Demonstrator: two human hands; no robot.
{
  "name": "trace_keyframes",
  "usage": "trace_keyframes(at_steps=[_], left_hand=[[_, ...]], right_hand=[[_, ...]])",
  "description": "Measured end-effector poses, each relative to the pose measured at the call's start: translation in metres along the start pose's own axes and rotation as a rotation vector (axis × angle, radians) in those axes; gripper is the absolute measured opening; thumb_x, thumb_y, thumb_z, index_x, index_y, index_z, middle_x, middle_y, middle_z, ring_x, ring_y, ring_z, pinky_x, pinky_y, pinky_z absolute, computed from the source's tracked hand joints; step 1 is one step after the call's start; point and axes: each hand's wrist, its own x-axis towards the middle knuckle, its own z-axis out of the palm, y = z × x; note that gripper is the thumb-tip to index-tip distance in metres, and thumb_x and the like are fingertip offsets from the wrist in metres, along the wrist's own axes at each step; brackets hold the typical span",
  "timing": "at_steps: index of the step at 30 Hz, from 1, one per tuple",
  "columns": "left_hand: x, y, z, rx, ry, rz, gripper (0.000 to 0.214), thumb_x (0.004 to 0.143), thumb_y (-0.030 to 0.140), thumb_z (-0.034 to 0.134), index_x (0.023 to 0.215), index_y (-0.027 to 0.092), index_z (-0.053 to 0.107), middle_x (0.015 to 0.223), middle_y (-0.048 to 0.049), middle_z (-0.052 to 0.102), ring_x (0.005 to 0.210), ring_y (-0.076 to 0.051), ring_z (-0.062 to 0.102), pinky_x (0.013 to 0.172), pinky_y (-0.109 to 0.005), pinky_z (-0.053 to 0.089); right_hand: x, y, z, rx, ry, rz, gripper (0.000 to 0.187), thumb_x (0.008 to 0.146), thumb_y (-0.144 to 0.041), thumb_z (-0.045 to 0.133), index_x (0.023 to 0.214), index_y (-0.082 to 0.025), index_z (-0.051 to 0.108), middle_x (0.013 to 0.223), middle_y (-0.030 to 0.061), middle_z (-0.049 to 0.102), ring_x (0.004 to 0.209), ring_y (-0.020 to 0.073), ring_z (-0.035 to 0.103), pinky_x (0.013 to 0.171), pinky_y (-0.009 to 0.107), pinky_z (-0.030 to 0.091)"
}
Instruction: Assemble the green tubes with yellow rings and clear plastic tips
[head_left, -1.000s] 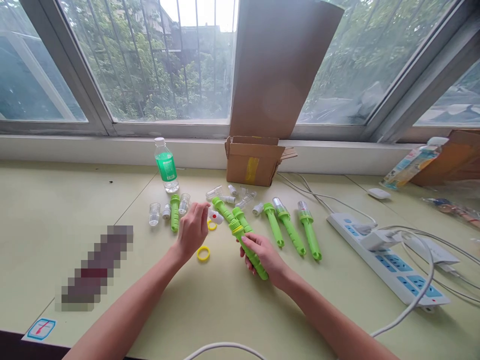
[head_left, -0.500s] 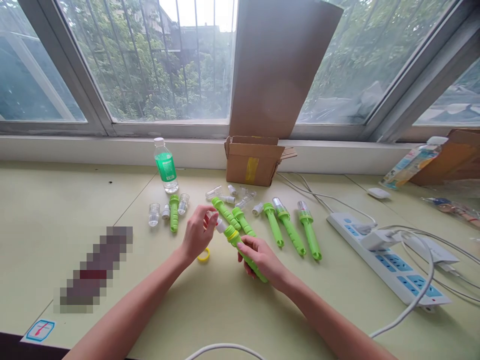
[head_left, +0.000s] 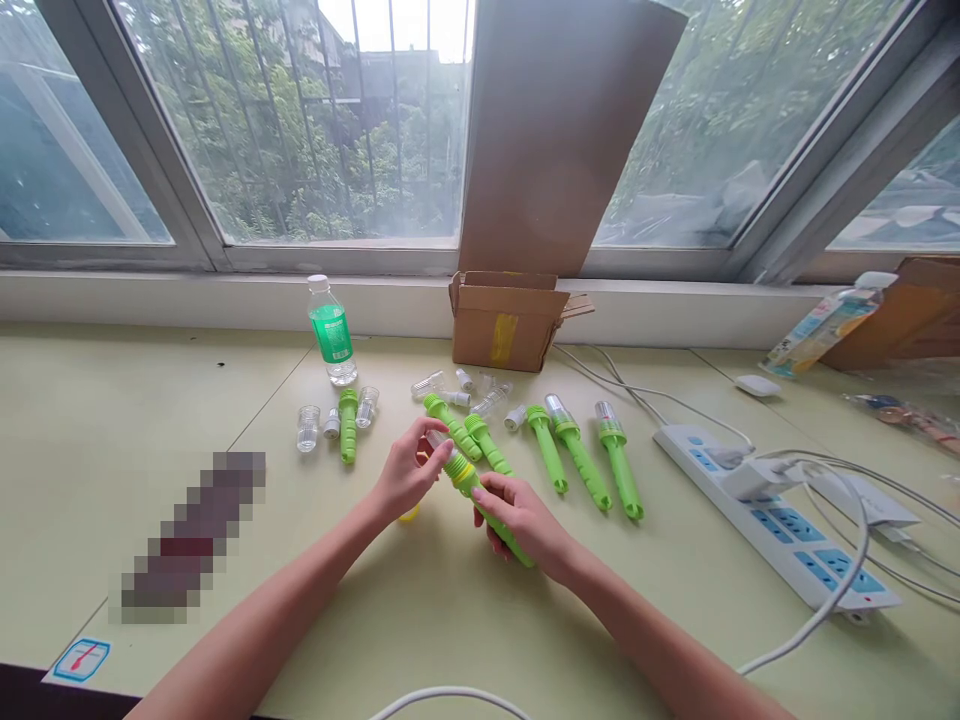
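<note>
My right hand [head_left: 517, 520] is wrapped round a green flashlight body [head_left: 501, 525], which tilts up to the left with its threaded mouth toward my left hand. A yellow ring sits below that thread. My left hand [head_left: 412, 465] pinches a whitish lamp insert [head_left: 437, 440] at the mouth; the fingers partly cover it. Just under my left hand a yellow ring [head_left: 409, 514] lies on the table, mostly hidden. Beyond my hands lie two more green bodies, one [head_left: 452, 427] behind the other [head_left: 487, 445].
Green flashlights [head_left: 621, 470] lie at right, two with clear caps. Clear caps [head_left: 308, 428] and white inserts [head_left: 515, 418] are scattered behind and at left. A water bottle [head_left: 332, 335], a cardboard box [head_left: 506, 325] and a power strip [head_left: 772, 520] with cables stand around.
My left hand has moved slightly right and down, bringing the lamp insert closer into the mouth of the green body. The yellow ring is now more covered. My right hand is nearly still.
</note>
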Motion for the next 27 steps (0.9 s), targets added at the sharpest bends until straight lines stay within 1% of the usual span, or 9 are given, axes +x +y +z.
trace_keyframes(at_steps=[3,7,11,14,18,21,23,25,27], left_hand=[[0.000,0.001,0.001,-0.105,-0.063,-0.040,0.026,0.085,0.038,0.058,0.102,0.020,0.049,0.072,0.0028,0.053,0.062,-0.011,0.056,0.055,-0.024,0.052],[0.001,0.003,0.001,-0.188,-0.094,-0.078,0.032,0.082,0.036,0.063,0.106,0.019,0.048,0.075,0.0016,0.056,0.069,-0.012,0.059,0.062,-0.027,0.054],[0.001,0.003,0.001,-0.265,-0.094,-0.110,0.041,0.080,0.035,0.066,0.112,0.020,0.046,0.082,-0.0020,0.062,0.075,-0.015,0.063,0.067,-0.031,0.055],[0.002,0.001,0.002,-0.298,-0.082,-0.124,0.044,0.078,0.035,0.068,0.112,0.019,0.046,0.088,-0.0053,0.064,0.079,-0.017,0.065,0.068,-0.032,0.056],[0.002,0.000,0.005,-0.275,-0.066,-0.107,0.047,0.078,0.037,0.067,0.115,0.020,0.044,0.092,-0.0065,0.064,0.079,-0.017,0.065,0.064,-0.030,0.055],[0.002,0.000,0.004,-0.189,-0.040,-0.055,0.042,0.087,0.042,0.054,0.120,0.020,0.041,0.091,-0.0060,0.063,0.080,-0.017,0.064,0.066,-0.031,0.055],[0.003,-0.002,-0.002,-0.058,0.043,0.018,0.036,0.092,0.043,0.044,0.120,0.020,0.042,0.091,-0.0063,0.063,0.082,-0.017,0.064,0.067,-0.032,0.055],[0.007,-0.005,-0.013,0.187,0.195,0.130,0.031,0.094,0.040,0.040,0.116,0.020,0.046,0.096,-0.0082,0.063,0.088,-0.019,0.063,0.073,-0.035,0.055],[0.012,-0.010,-0.026,0.540,0.345,0.280,0.026,0.092,0.036,0.043,0.110,0.019,0.052,0.106,-0.0113,0.062,0.102,-0.023,0.059,0.088,-0.043,0.049]], right_hand=[[0.000,0.000,0.000,-0.005,0.010,0.002,0.029,0.085,-0.046,0.053,0.080,-0.018,0.053,0.069,-0.0027,0.055,0.039,0.0068,0.048,0.031,0.018,0.034],[0.000,0.001,-0.001,-0.016,0.039,0.007,0.029,0.083,-0.048,0.055,0.078,-0.019,0.053,0.068,-0.0031,0.054,0.038,0.0069,0.048,0.031,0.019,0.035],[0.000,0.002,0.000,-0.029,0.095,0.027,0.029,0.079,-0.047,0.061,0.087,-0.020,0.056,0.067,-0.0047,0.052,0.036,0.0067,0.045,0.031,0.020,0.036],[0.001,0.002,0.000,-0.027,0.116,0.022,0.031,0.077,-0.045,0.064,0.094,-0.020,0.057,0.069,-0.0046,0.053,0.035,0.0062,0.045,0.032,0.020,0.036],[0.001,0.002,-0.001,-0.033,0.115,-0.010,0.028,0.076,-0.040,0.066,0.094,-0.020,0.058,0.071,-0.0036,0.055,0.036,0.0060,0.046,0.033,0.021,0.037],[0.001,0.001,-0.002,-0.027,0.125,-0.027,0.026,0.076,-0.038,0.066,0.093,-0.020,0.058,0.071,-0.0034,0.055,0.037,0.0064,0.047,0.034,0.021,0.038],[0.001,0.001,-0.002,-0.013,0.135,-0.043,0.026,0.076,-0.038,0.066,0.092,-0.019,0.058,0.071,-0.0036,0.054,0.038,0.0067,0.047,0.034,0.021,0.038],[0.001,0.000,-0.001,0.006,0.145,-0.065,0.026,0.076,-0.040,0.066,0.091,-0.019,0.057,0.070,-0.0040,0.054,0.038,0.0067,0.047,0.033,0.021,0.038],[0.000,0.000,-0.001,0.027,0.156,-0.084,0.027,0.076,-0.041,0.065,0.091,-0.019,0.057,0.069,-0.0047,0.052,0.038,0.0068,0.047,0.033,0.021,0.037]])
